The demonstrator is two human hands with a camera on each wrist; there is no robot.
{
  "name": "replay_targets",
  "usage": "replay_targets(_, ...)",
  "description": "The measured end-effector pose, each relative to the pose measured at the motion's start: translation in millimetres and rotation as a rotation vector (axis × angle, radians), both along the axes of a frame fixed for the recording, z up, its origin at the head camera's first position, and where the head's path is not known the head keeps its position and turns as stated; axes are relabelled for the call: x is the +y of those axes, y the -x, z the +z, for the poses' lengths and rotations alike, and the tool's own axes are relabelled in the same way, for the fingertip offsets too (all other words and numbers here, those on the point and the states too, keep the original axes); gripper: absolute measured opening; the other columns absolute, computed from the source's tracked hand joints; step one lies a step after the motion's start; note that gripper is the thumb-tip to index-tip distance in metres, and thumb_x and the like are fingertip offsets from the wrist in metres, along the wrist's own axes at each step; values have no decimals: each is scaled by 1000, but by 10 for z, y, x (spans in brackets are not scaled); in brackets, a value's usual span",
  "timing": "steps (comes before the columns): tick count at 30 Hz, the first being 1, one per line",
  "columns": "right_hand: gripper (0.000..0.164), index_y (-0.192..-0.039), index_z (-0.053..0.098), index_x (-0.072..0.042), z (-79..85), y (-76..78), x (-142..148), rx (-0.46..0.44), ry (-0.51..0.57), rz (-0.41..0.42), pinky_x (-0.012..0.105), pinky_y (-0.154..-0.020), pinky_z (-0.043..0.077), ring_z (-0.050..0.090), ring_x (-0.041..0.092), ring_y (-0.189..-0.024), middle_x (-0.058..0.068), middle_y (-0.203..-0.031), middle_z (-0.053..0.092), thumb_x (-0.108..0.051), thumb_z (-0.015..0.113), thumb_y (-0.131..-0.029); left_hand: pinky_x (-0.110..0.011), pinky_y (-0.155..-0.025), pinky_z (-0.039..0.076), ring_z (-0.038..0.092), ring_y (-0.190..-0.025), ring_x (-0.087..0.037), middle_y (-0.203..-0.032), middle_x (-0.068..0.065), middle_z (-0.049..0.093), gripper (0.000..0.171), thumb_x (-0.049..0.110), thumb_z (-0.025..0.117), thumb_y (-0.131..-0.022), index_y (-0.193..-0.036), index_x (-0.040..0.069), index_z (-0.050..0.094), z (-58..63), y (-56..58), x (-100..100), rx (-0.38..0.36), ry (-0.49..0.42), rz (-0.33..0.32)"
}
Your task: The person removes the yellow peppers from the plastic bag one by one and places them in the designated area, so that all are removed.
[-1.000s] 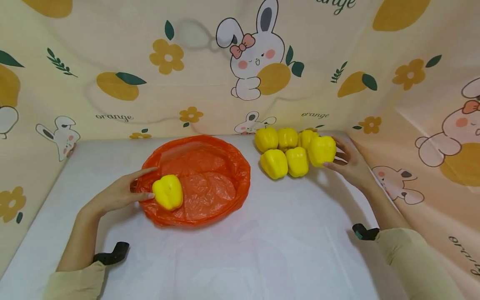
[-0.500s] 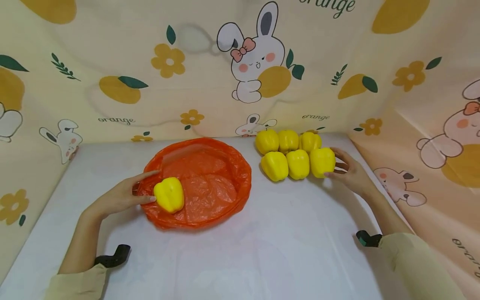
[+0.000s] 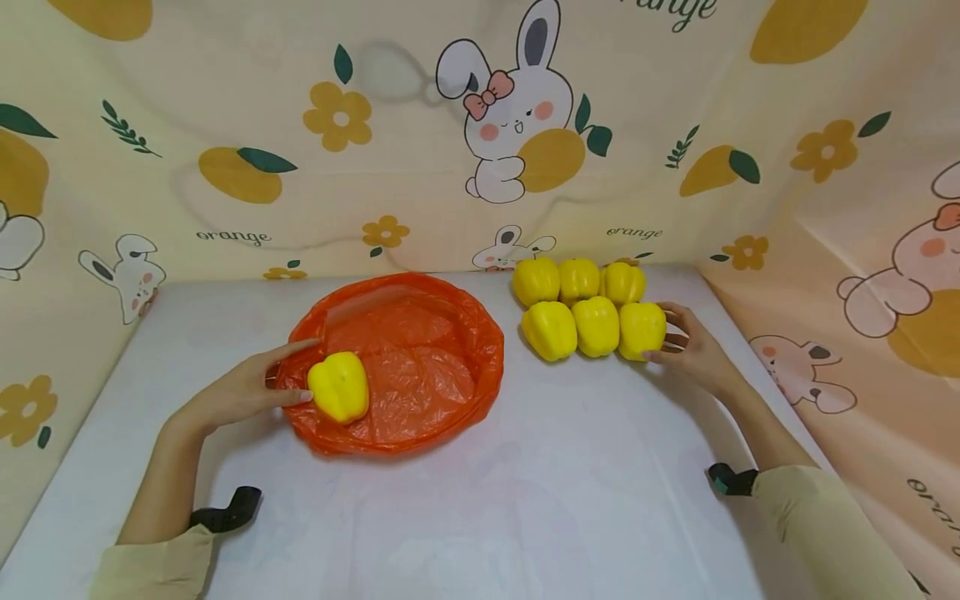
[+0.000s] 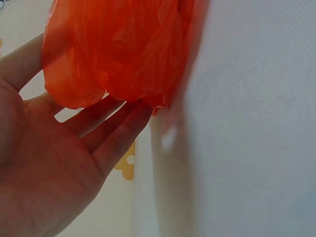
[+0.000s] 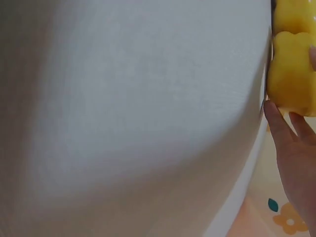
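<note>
A red-orange plastic bag [image 3: 420, 358], its mouth spread wide, stands on the left half of the table. One yellow bell pepper [image 3: 339, 387] lies inside at its left edge. My left hand [image 3: 236, 392] holds the bag's left rim; in the left wrist view its fingers [image 4: 123, 133] lie against the bag's outside. To the right, yellow bell peppers stand in a back row and a front row. My right hand [image 3: 693, 350] holds the rightmost front bell pepper [image 3: 641, 331] between thumb and fingers, at table level beside its neighbour [image 3: 597, 327].
The white table [image 3: 525, 500] meets a patterned cloth backdrop [image 3: 405, 192] behind and at both sides. The back row of peppers [image 3: 579, 280] stands close to that cloth. A dark device [image 3: 228, 510] sits on each wrist.
My right hand has lowered its bell pepper from in front of the back row into the right end of the front row, then shifted it slightly left. The left hand has stayed at the bag.
</note>
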State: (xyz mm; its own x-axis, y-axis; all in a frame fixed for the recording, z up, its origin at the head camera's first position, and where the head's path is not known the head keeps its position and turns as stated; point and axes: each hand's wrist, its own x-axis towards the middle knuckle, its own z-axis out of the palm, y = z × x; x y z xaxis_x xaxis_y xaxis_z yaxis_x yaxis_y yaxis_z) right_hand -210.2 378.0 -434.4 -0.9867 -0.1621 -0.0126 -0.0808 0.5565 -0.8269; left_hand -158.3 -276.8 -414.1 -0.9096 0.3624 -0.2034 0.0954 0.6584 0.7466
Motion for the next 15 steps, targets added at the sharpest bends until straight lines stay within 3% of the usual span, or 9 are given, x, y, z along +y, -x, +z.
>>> replay_targets(3, 97, -158, 13, -12, 27, 7, -13, -18, -32, 10, 53, -109, 38, 39, 50, -132, 27, -158, 21, -20, 78, -88, -69, -105, 34, 34, -134, -44, -154, -25, 33, 78, 38, 73, -89, -154, 16, 36, 5, -10, 3, 0, -4, -1)
replay_targets(5, 100, -159, 9, -13, 51, 13, -23, -35, -43, 18, 60, -109, 33, 35, 51, -135, 26, -160, 18, -22, 78, -88, -69, -105, 34, 34, -134, -44, -154, -25, 34, 78, 37, 73, -89, -154, 16, 36, 10, -13, 4, -1, -9, 0)
replay_targets(10, 101, -160, 9, -15, 83, 22, -35, -33, -51, 4, 62, -112, 29, 30, 50, -140, 22, -162, 18, -24, 79, -87, -68, -104, 36, 34, -134, -43, -154, -24, 34, 78, 37, 73, -89, -154, 16, 36, 16, -18, 7, -5, -19, 3)
replay_targets(15, 92, -158, 23, -17, 128, 18, -81, 55, -58, -44, 54, -115, 28, 32, 39, -144, 12, -161, 28, -25, 80, -86, -67, -103, 38, 32, -137, -45, -154, -24, 34, 80, 40, 73, -88, -154, 17, 36, 38, -29, 8, -11, -10, 15)
